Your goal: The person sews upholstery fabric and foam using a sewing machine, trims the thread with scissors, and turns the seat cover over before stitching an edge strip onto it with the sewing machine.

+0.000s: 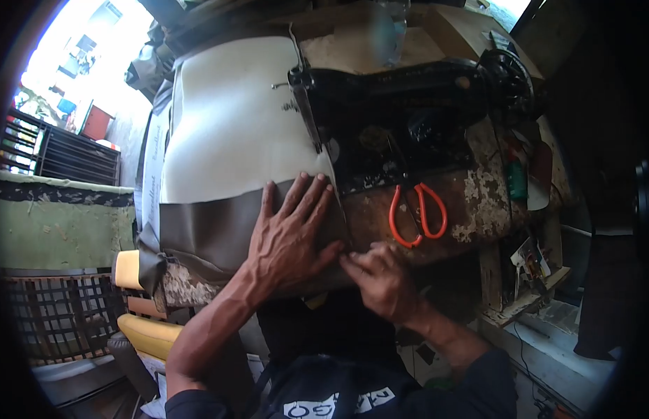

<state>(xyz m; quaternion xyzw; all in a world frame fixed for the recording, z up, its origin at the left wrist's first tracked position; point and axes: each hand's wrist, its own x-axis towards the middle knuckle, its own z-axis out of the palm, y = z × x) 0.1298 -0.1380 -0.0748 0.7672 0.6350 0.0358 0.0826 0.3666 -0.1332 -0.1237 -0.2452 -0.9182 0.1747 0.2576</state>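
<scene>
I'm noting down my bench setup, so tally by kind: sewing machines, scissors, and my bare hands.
Sewing machine: 1
Orange-handled scissors: 1
Bare hands: 2 (left hand, right hand)
Total: 4

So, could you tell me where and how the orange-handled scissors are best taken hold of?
I'd grip the orange-handled scissors by their loops, coming from the person's side, probably with the right hand. The spread loops face the person, while the dark blade end points towards the sewing machine.
</scene>
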